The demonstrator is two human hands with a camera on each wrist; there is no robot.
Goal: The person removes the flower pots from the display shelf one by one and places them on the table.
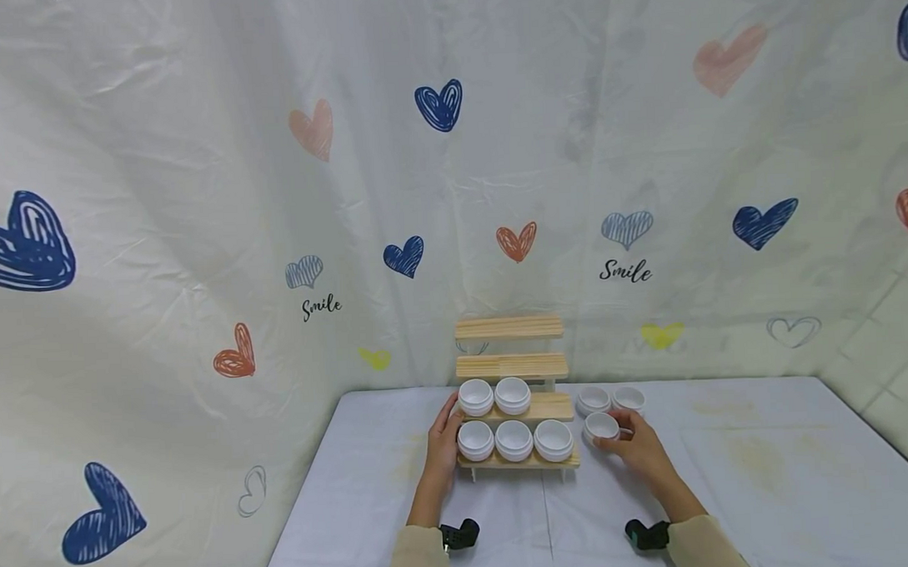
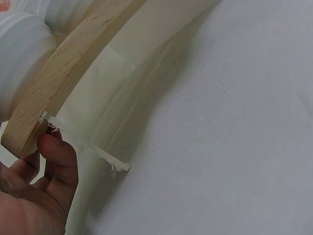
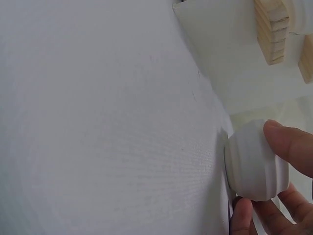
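Observation:
A tiered stand (image 1: 513, 366) with wooden shelves and clear uprights stands at the back of the table. Small ridged white cups sit on its two lowest shelves: three on the bottom one, such as a cup (image 1: 514, 440), and two on the one above. My left hand (image 1: 440, 447) holds the stand's left side, its fingers curled by the shelf end (image 2: 30, 127) and clear upright. To the right of the stand, my right hand (image 1: 642, 449) grips another white cup (image 3: 257, 161) between thumb and fingers. That cup stands upright, at or very near the tabletop.
Two more white cups, a left one (image 1: 594, 399) and a right one (image 1: 628, 398), stand just behind the gripped cup. The upper two wooden shelves (image 1: 510, 327) bear no cups. A white cloth (image 1: 731, 491) covers the table. A heart-printed curtain (image 1: 540, 164) hangs close behind.

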